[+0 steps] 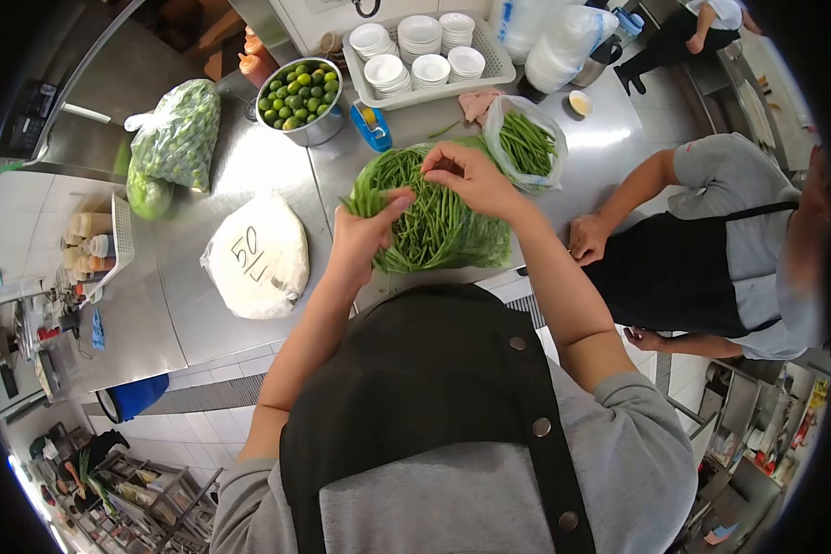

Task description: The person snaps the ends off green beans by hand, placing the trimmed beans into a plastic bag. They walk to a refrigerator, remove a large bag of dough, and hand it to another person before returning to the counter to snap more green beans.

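Note:
A large clear bag of green beans [425, 226] lies open on the steel counter in front of me. Over its left side my left hand [367, 226] is closed around a small bunch of green beans [367, 201]. Above the pile, my right hand [471, 175] has its thumb and forefinger pinched together; what they hold, if anything, is too small to make out. A smaller white plastic bag [526, 143] with more green beans stands just to the right of the pile, beside a pink cloth [479, 106].
A metal pot [316, 131] of limes, a blue tape dispenser [371, 127] and a tray [485, 81] of white bowls stand behind. A white bag [258, 257] marked 50 and a bag of small green produce [177, 134] lie left. A co-worker's hand [589, 238] rests at right.

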Motion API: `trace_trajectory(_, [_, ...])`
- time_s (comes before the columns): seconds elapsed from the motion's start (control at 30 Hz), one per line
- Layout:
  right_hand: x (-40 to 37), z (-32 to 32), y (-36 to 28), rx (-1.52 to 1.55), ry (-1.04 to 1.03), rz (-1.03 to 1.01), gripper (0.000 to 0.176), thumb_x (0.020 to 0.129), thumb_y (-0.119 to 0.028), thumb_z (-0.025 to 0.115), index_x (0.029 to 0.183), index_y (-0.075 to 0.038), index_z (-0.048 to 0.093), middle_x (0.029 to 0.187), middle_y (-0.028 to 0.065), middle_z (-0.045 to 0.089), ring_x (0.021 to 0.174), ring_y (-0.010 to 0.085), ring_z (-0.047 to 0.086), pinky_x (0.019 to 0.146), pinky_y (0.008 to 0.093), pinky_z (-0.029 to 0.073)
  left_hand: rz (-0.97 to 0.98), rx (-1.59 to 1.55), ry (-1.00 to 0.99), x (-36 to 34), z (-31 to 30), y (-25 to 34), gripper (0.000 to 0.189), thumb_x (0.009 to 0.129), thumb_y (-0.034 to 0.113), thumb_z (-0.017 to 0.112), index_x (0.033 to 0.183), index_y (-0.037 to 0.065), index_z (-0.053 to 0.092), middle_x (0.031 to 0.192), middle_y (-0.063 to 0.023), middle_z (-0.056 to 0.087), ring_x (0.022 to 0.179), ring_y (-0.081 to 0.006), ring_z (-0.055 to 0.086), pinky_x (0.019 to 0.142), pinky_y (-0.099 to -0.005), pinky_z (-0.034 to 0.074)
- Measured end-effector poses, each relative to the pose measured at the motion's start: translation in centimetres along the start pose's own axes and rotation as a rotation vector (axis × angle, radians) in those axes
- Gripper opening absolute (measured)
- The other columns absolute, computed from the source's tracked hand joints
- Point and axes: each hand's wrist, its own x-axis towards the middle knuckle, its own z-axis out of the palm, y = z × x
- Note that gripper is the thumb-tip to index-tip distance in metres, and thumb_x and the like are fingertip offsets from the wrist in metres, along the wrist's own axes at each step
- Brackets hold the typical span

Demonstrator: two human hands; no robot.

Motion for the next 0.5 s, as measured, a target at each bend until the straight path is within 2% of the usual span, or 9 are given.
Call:
trace_trajectory(0.07, [-0.2, 1.0, -0.8, 0.148, 0.07, -0.024, 0.009, 0.095, -0.006, 0.064, 0.103, -0.003, 0.063, 0.093, -0.0001, 0.063, 0.082, 0.0072, 0.059, 0.074, 0.0251, 0.049, 0.099, 0.221, 0.039, 0.8, 0.9, 1.7, 0.027, 0.088, 0.012, 0.076, 0.112, 0.001, 0.073, 0.072, 0.0016, 0.065, 0.049, -0.0029, 0.04, 0.046, -0.0216, 0.031])
trace_trajectory(0.1, [-0.3, 1.4, -1.6, 0.221, 0.105, -0.033, 0.01, 0.095, -0.005, 0.063, 0.105, -0.003, 0.063, 0.093, 0.0001, 0.063, 0.083, 0.007, 0.06, 0.075, 0.0243, 0.05, 0.162, 0.2, 0.064, 1.2, 1.4, 2.0, 0.026, 0.083, 0.008, 0.08, 0.107, 0.001, 0.075, 0.07, 0.0037, 0.067, 0.053, -0.0015, 0.043, 0.047, -0.0209, 0.033])
trace_trajectory(0.2, [-0.9, 1.8, -3.4, 0.372, 0.175, 0.005, 0.015, 0.096, -0.004, 0.062, 0.111, -0.003, 0.065, 0.094, 0.0011, 0.065, 0.087, 0.0073, 0.062, 0.077, 0.0237, 0.052, 0.315, 0.256, -0.005, 2.3, 1.9, 2.4, 0.023, 0.083, 0.008, 0.08, 0.104, 0.0, 0.076, 0.081, -0.0022, 0.074, 0.064, -0.0039, 0.06, 0.058, -0.0234, 0.049])
trace_trajectory(0.23, [-0.9, 1.5, -2.8, 0.362, 0.18, -0.024, 0.017, 0.096, -0.004, 0.062, 0.113, -0.001, 0.065, 0.095, 0.0032, 0.068, 0.087, 0.009, 0.065, 0.077, 0.0243, 0.054, 0.295, 0.211, -0.013, 2.2, 2.1, 2.7, 0.02, 0.083, 0.009, 0.08, 0.101, 0.0, 0.077, 0.082, -0.0038, 0.075, 0.067, -0.0049, 0.062, 0.061, -0.0241, 0.052])
trace_trajectory(0.33, [-1.5, 1.2, -2.5, 0.421, 0.249, -0.011, 0.017, 0.097, -0.005, 0.063, 0.112, 0.0, 0.066, 0.095, 0.0043, 0.07, 0.082, 0.0098, 0.065, 0.076, 0.0239, 0.054, 0.263, 0.253, 0.063, 2.1, 1.9, 2.5, 0.016, 0.083, 0.009, 0.08, 0.097, 0.0, 0.077, 0.078, -0.0034, 0.074, 0.066, -0.0045, 0.062, 0.06, -0.0242, 0.051])
trace_trajectory(0.37, [-1.5, 1.2, -2.4, 0.493, 0.285, -0.016, 0.016, 0.096, -0.006, 0.065, 0.109, 0.002, 0.069, 0.093, 0.005, 0.072, 0.078, 0.0099, 0.065, 0.075, 0.0236, 0.054, 0.248, 0.231, 0.09, 2.1, 1.8, 2.1, 0.017, 0.084, 0.013, 0.082, 0.095, 0.0, 0.077, 0.069, 0.002, 0.068, 0.05, -0.0027, 0.047, 0.046, -0.0208, 0.036])
trace_trajectory(0.47, [-1.5, 0.9, -2.0, 0.381, 0.303, 0.007, 0.016, 0.095, -0.005, 0.065, 0.109, 0.001, 0.071, 0.094, 0.005, 0.072, 0.078, 0.0092, 0.065, 0.074, 0.0234, 0.053, 0.232, 0.303, 0.09, 1.8, 1.4, 2.6, 0.016, 0.083, 0.012, 0.081, 0.093, 0.0, 0.077, 0.073, -0.002, 0.072, 0.066, -0.0047, 0.061, 0.06, -0.0232, 0.05])
trace_trajectory(0.5, [-1.5, 1.0, -2.3, 0.326, 0.264, 0.031, 0.017, 0.095, -0.004, 0.065, 0.109, 0.001, 0.071, 0.094, 0.0046, 0.072, 0.079, 0.0091, 0.065, 0.075, 0.0234, 0.053, 0.281, 0.29, 0.086, 1.9, 1.3, 2.5, 0.017, 0.083, 0.011, 0.082, 0.094, -0.001, 0.077, 0.075, -0.0023, 0.072, 0.066, -0.0048, 0.061, 0.06, -0.023, 0.05])
